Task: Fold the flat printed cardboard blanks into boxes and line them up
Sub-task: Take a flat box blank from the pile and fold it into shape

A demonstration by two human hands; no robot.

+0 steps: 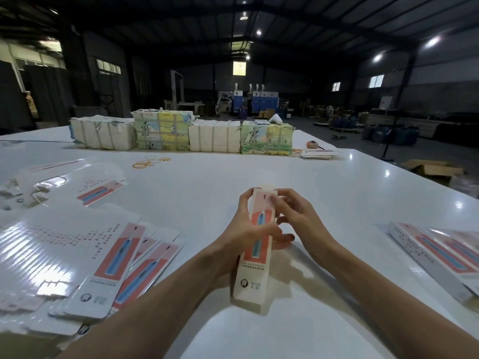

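Cardboard box clamped mid-length in left hand, held over middle of desk; right hand pinching flap at far end. Risk of creasing or tearing flap if tucked crooked, of buckling thin walls under too hard a squeeze. Farther out, of left forearm nudging fanned blanks askew.

Open tabletop between flat blanks left and boxes right; bundles beyond.
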